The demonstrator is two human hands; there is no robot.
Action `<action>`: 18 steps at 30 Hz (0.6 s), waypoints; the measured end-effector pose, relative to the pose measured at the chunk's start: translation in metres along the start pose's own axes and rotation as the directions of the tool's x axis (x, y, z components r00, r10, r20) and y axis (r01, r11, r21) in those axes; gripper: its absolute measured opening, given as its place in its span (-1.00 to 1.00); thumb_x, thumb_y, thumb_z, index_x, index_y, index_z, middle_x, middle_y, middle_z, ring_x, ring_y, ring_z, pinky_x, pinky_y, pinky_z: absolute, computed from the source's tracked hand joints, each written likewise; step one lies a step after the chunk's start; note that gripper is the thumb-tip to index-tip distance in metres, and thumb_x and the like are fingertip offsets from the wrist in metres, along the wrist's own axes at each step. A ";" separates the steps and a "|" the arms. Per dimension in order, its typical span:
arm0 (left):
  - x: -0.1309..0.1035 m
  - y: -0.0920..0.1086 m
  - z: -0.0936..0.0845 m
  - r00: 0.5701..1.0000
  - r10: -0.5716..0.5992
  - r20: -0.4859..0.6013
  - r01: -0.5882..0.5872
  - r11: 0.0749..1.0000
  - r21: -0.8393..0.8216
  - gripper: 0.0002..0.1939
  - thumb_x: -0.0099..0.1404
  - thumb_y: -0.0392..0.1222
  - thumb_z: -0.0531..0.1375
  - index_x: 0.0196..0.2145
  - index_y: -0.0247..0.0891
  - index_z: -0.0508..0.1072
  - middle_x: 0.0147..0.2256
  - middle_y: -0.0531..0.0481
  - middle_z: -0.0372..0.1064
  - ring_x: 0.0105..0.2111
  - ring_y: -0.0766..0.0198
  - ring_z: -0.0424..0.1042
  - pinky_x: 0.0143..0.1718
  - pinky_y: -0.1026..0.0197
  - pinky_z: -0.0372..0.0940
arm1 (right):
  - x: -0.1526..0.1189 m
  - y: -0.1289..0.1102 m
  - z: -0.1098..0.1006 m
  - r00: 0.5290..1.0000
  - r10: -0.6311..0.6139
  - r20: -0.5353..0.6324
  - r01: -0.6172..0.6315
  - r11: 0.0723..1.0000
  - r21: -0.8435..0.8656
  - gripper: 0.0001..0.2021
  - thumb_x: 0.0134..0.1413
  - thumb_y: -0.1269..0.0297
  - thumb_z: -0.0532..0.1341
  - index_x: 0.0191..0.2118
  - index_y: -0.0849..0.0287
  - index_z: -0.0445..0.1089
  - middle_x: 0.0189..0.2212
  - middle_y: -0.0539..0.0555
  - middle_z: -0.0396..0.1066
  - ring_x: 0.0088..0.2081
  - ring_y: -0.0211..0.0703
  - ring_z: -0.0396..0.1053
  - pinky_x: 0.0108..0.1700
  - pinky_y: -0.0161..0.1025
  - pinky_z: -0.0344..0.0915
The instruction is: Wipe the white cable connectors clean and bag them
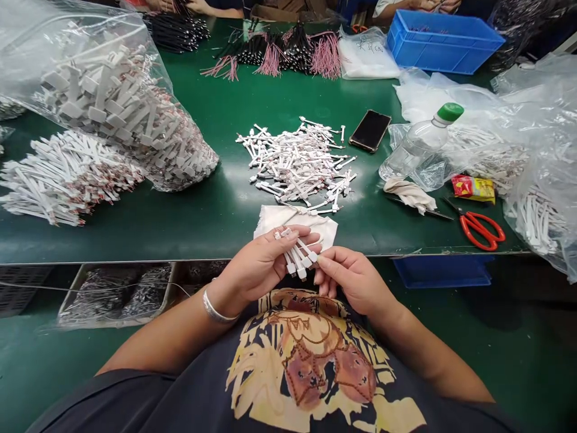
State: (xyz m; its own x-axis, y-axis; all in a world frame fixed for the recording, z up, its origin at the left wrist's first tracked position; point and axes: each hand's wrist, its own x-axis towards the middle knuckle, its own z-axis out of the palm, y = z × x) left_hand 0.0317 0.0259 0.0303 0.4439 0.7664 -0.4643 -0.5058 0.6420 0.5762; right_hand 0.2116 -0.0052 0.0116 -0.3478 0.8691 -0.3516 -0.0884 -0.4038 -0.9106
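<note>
Several short white cables [297, 258] with white plug ends fan out of my left hand [261, 261], whose thumb presses on them. My right hand [349, 276] is closed at the plug end of one cable, thumb and forefinger pinched there; its other fingers curl below. Both hands are at the table's front edge, over a white cloth [265, 218]. Just beyond the cloth lies a loose pile of similar white cables [297, 159], some with reddish wire ends.
At left, a clear bag [121, 108] of white cables leans beside a stacked heap [63, 174]. To the right are a phone [370, 130], a bottle [419, 141], red-handled scissors [482, 230] and more bags [541, 210]. A blue bin [444, 51] and co-workers' hands are at the back.
</note>
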 end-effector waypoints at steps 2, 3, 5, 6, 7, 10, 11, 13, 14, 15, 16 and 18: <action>0.000 0.000 0.000 1.000 0.005 0.008 -0.005 1.000 -0.005 -0.82 0.31 -0.34 0.12 -0.18 -0.36 0.49 -0.16 -0.20 0.49 -0.18 0.13 0.51 -0.12 0.14 0.40 | 0.000 0.001 -0.001 0.999 -0.023 -0.031 0.024 1.000 0.007 -0.69 0.10 0.04 0.21 -0.43 0.22 0.34 -0.53 -0.03 0.42 -0.60 -0.42 0.34 -0.59 -0.48 0.23; 0.001 0.001 -0.001 1.000 0.007 0.007 -0.007 1.000 -0.007 -0.82 0.31 -0.34 0.12 -0.18 -0.36 0.49 -0.17 -0.19 0.50 -0.19 0.14 0.51 -0.13 0.15 0.40 | 0.001 0.002 -0.001 0.998 -0.036 -0.044 0.037 0.999 0.007 -0.69 0.11 0.04 0.20 -0.42 0.22 0.34 -0.54 -0.03 0.41 -0.60 -0.42 0.33 -0.59 -0.48 0.23; 0.001 0.001 -0.001 1.000 0.010 0.000 -0.010 1.000 -0.012 -0.82 0.31 -0.35 0.11 -0.18 -0.36 0.49 -0.17 -0.19 0.50 -0.19 0.16 0.51 -0.14 0.16 0.40 | 0.001 0.005 -0.001 0.996 -0.056 -0.064 0.057 0.998 0.011 -0.70 0.12 0.04 0.19 -0.40 0.21 0.35 -0.53 -0.03 0.41 -0.60 -0.43 0.33 -0.59 -0.49 0.22; 0.002 0.001 0.000 1.000 0.016 -0.002 -0.016 1.000 -0.015 -0.81 0.31 -0.35 0.11 -0.18 -0.36 0.49 -0.17 -0.19 0.50 -0.19 0.17 0.51 -0.14 0.17 0.39 | 0.001 0.006 -0.001 0.996 -0.058 -0.064 0.059 0.998 0.016 -0.69 0.12 0.02 0.18 -0.38 0.21 0.36 -0.52 -0.03 0.41 -0.59 -0.42 0.34 -0.60 -0.49 0.22; 0.002 0.001 0.000 1.000 0.022 -0.002 -0.022 1.000 -0.016 -0.81 0.32 -0.34 0.10 -0.18 -0.36 0.49 -0.17 -0.19 0.50 -0.19 0.18 0.50 -0.13 0.18 0.39 | 0.001 0.007 -0.001 0.997 -0.051 -0.056 0.052 0.998 0.019 -0.68 0.12 0.00 0.17 -0.36 0.21 0.36 -0.51 -0.03 0.41 -0.59 -0.41 0.34 -0.61 -0.49 0.21; 0.005 0.000 0.001 0.999 0.045 0.011 -0.045 0.999 -0.013 -0.79 0.33 -0.34 0.09 -0.17 -0.36 0.50 -0.18 -0.19 0.49 -0.16 0.21 0.48 -0.11 0.21 0.37 | 0.001 0.007 0.002 1.000 0.003 -0.008 -0.004 1.000 -0.011 -0.65 0.07 -0.04 0.21 -0.35 0.22 0.36 -0.49 -0.02 0.41 -0.58 -0.39 0.34 -0.64 -0.48 0.20; 0.005 0.000 0.002 0.999 0.051 0.016 -0.051 0.999 -0.011 -0.79 0.33 -0.34 0.09 -0.16 -0.36 0.50 -0.18 -0.19 0.49 -0.15 0.22 0.47 -0.10 0.22 0.36 | 0.001 0.006 0.003 1.000 0.018 -0.006 -0.018 0.999 -0.035 -0.65 0.05 -0.03 0.23 -0.37 0.22 0.36 -0.50 -0.02 0.41 -0.59 -0.40 0.33 -0.64 -0.48 0.18; 0.006 0.000 0.003 0.998 0.063 0.018 -0.062 0.998 -0.006 -0.79 0.32 -0.34 0.11 -0.16 -0.37 0.50 -0.17 -0.18 0.48 -0.15 0.22 0.46 -0.09 0.22 0.35 | 0.002 0.004 0.005 0.999 0.015 -0.035 -0.018 0.996 -0.083 -0.66 0.04 0.00 0.24 -0.42 0.22 0.35 -0.54 -0.03 0.39 -0.62 -0.42 0.29 -0.65 -0.48 0.14; 0.005 0.000 0.003 0.998 0.068 0.016 -0.068 0.998 -0.001 -0.79 0.31 -0.34 0.11 -0.15 -0.37 0.50 -0.17 -0.18 0.47 -0.16 0.22 0.46 -0.10 0.23 0.35 | 0.002 0.003 0.006 0.998 -0.003 -0.057 -0.002 0.995 -0.097 -0.67 0.06 0.01 0.23 -0.43 0.22 0.35 -0.55 -0.03 0.39 -0.62 -0.43 0.27 -0.65 -0.48 0.13; 0.005 0.000 0.003 0.997 0.071 0.012 -0.071 0.997 0.004 -0.79 0.30 -0.34 0.12 -0.14 -0.37 0.49 -0.16 -0.18 0.47 -0.18 0.23 0.46 -0.13 0.23 0.35 | 0.003 0.002 0.006 0.996 -0.027 -0.080 0.019 0.995 -0.102 -0.67 0.08 0.02 0.22 -0.44 0.23 0.34 -0.56 -0.03 0.38 -0.63 -0.43 0.26 -0.65 -0.48 0.11; 0.004 0.001 0.003 0.997 0.074 0.008 -0.074 0.997 0.009 -0.79 0.29 -0.34 0.13 -0.14 -0.38 0.49 -0.15 -0.18 0.46 -0.20 0.23 0.46 -0.15 0.23 0.35 | 0.003 0.002 0.006 0.994 -0.051 -0.099 0.041 0.994 -0.100 -0.67 0.09 0.03 0.21 -0.45 0.22 0.34 -0.57 -0.04 0.38 -0.63 -0.44 0.26 -0.64 -0.48 0.11; 0.003 0.001 0.003 0.997 0.076 0.007 -0.076 0.997 0.011 -0.78 0.27 -0.35 0.15 -0.13 -0.38 0.49 -0.13 -0.17 0.44 -0.22 0.23 0.45 -0.16 0.23 0.35 | 0.004 0.003 0.006 0.987 -0.086 -0.132 0.077 0.994 -0.075 -0.69 0.10 0.04 0.21 -0.44 0.22 0.33 -0.56 -0.04 0.38 -0.63 -0.44 0.26 -0.64 -0.49 0.11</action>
State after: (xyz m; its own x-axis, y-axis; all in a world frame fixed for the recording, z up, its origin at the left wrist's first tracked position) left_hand 0.0350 0.0288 0.0311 0.4097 0.8127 -0.4142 -0.5300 0.5817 0.6170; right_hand 0.2041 -0.0051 0.0084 -0.2122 0.9309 -0.2974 -0.0442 -0.3132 -0.9487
